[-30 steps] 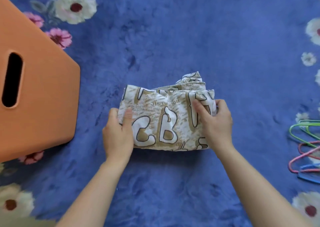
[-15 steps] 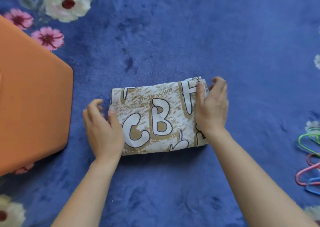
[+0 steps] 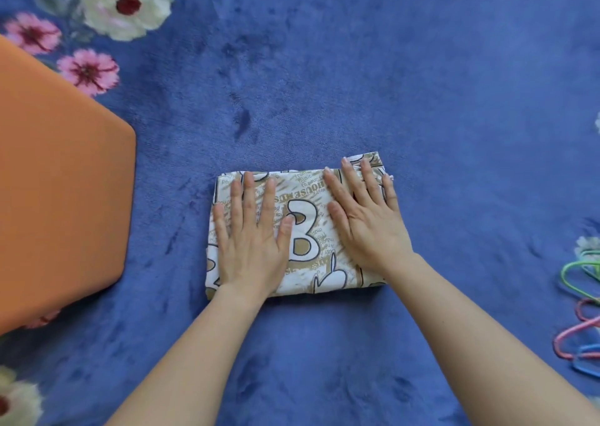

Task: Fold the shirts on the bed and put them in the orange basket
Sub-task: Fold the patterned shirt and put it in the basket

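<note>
A white and tan shirt [image 3: 306, 237] printed with big letters lies folded into a small rectangle on the blue bed cover. My left hand [image 3: 251, 237] presses flat on its left half, fingers straight and spread. On the right half, my right hand [image 3: 365, 217] lies flat the same way, fingertips at the far edge. The orange basket [image 3: 58, 191] stands at the left, a short gap away from the shirt; only its outer wall shows.
The blue plush bed cover [image 3: 357, 68] with flower prints spreads all around. Several coloured plastic hangers [image 3: 581, 312] lie at the right edge.
Both hands have let go of the shirt's side edges and moved onto its top, now pressing it flat. The fold has settled into a neat rectangle.
</note>
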`<state>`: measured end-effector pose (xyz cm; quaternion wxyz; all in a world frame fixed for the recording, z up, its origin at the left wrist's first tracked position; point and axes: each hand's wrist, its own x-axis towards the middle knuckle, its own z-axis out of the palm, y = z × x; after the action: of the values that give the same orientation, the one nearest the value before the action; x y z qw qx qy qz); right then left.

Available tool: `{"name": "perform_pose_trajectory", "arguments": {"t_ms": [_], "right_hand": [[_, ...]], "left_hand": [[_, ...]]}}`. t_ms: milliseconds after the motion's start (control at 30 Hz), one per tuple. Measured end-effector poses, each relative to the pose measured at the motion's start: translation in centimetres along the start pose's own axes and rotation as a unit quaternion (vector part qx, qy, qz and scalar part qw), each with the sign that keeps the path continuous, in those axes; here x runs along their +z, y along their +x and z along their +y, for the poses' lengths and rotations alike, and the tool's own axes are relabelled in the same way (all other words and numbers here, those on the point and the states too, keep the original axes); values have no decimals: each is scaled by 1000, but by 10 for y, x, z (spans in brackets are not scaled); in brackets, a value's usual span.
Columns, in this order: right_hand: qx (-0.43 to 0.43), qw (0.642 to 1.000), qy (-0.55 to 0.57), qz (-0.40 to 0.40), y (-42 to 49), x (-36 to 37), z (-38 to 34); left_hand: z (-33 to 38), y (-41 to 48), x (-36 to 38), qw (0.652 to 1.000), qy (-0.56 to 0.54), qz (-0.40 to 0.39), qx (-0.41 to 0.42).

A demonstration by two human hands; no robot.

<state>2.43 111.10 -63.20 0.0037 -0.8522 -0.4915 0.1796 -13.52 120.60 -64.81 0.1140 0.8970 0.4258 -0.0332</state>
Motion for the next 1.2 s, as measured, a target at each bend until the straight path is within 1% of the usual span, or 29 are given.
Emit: {"name": "perform_pose_trajectory", "arguments": {"t_ms": [67, 100, 133, 200, 233, 267, 300, 333, 367, 400, 433, 467, 500, 533, 600, 633, 667, 767, 800, 933, 1033, 1067, 1133, 1200], "right_hand": [[13, 999, 41, 24, -2, -1, 4], [45, 994, 89, 42, -6, -3, 6], [100, 981, 155, 60, -10, -7, 9], [232, 927, 283, 81, -22, -14, 12], [272, 903, 323, 76, -28, -19, 10], [291, 882, 364, 68, -32, -23, 9], [296, 853, 426, 64, -35, -26, 7], [301, 812, 498, 49, -38, -31, 5], [308, 772, 555, 23, -40, -37, 3], [320, 740, 591, -12, -43, -43, 3], [333, 719, 607, -56, -49, -51, 4], [340, 705, 614, -101, -55, -60, 4], [339, 697, 617, -136, -63, -73, 2], [333, 686, 627, -163, -73, -86, -1], [314, 660, 657, -186, -94, -114, -10], [296, 653, 671, -191, -106, -132, -18], [281, 643, 686, -193, -117, -146, -25], [234, 636, 710, -192, -137, -188, -50], [216, 642, 710, -194, -139, -207, -66], [168, 668, 699, -194, -138, -256, -125], [157, 681, 688, -195, -124, -276, -167], [153, 688, 682, -195, -114, -284, -190], [144, 707, 667, -187, -93, -295, -221], [125, 737, 642, -172, -62, -307, -262]], "left_hand": [[-1, 0, -3, 1000, -17, -6, -3], [-4, -1, -5, 999, -36, -12, -5], [-8, -3, -9, 998, -62, -23, -10], [-15, -13, -18, 989, -140, -22, -44], [-18, -18, -26, 976, -200, -8, -86], [-19, -23, -35, 952, -270, 8, -146], [-21, -26, -41, 917, -338, 14, -212], [-24, -28, -47, 876, -398, 2, -273], [-27, -27, -54, 827, -457, -30, -327], [-30, -26, -61, 769, -519, -74, -366], [-34, -27, -72, 712, -570, -124, -390], [-37, -30, -84, 665, -603, -175, -403], [-40, -35, -102, 638, -616, -222, -405], [-42, -41, -119, 624, -621, -262, -395], [-43, -56, -153, 609, -640, -300, -359], [-45, -67, -176, 606, -655, -298, -337], [-47, -76, -193, 607, -668, -294, -315], [-55, -103, -244, 621, -692, -268, -252], [-64, -112, -267, 627, -698, -249, -240], [-104, -131, -328, 624, -722, -197, -223], [-145, -128, -355, 640, -716, -174, -218], [-168, -123, -369, 644, -713, -168, -219], [-202, -109, -384, 654, -706, -153, -224], [-243, -88, -397, 673, -692, -129, -226]]}}
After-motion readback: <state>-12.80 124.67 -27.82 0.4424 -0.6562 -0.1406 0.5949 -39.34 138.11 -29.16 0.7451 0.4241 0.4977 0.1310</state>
